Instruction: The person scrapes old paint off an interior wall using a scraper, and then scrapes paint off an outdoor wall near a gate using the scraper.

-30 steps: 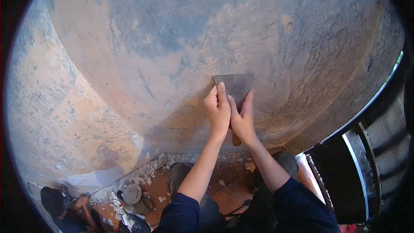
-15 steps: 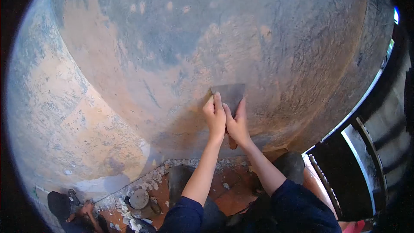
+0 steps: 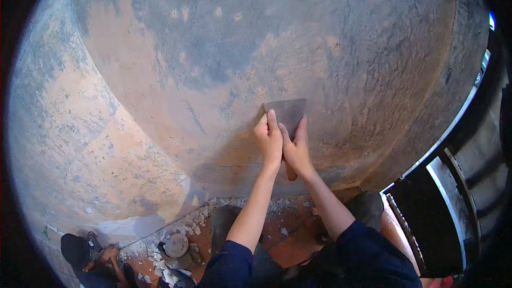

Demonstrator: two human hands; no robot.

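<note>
A wide scraper (image 3: 290,111) with a flat metal blade and a wooden handle lies against the wall (image 3: 213,64). My left hand (image 3: 270,137) grips it from the left, thumb along the blade. From the other side my right hand (image 3: 296,148) is closed around it, fingers along the blade's right edge. The handle's end (image 3: 290,172) sticks out below my palms. Around the blade the wall is patchy, with grey-blue coating and bare tan plaster.
Flaked paint chips (image 3: 197,224) litter the tiled floor (image 3: 290,245) along the wall's foot. At lower left another person in a dark cap (image 3: 76,250) crouches near a round container (image 3: 176,245). A dark framed opening (image 3: 426,208) stands at right.
The scraper and both my hands have shifted slightly up and to the right in view. The whole scene has also moved a little to the right.
</note>
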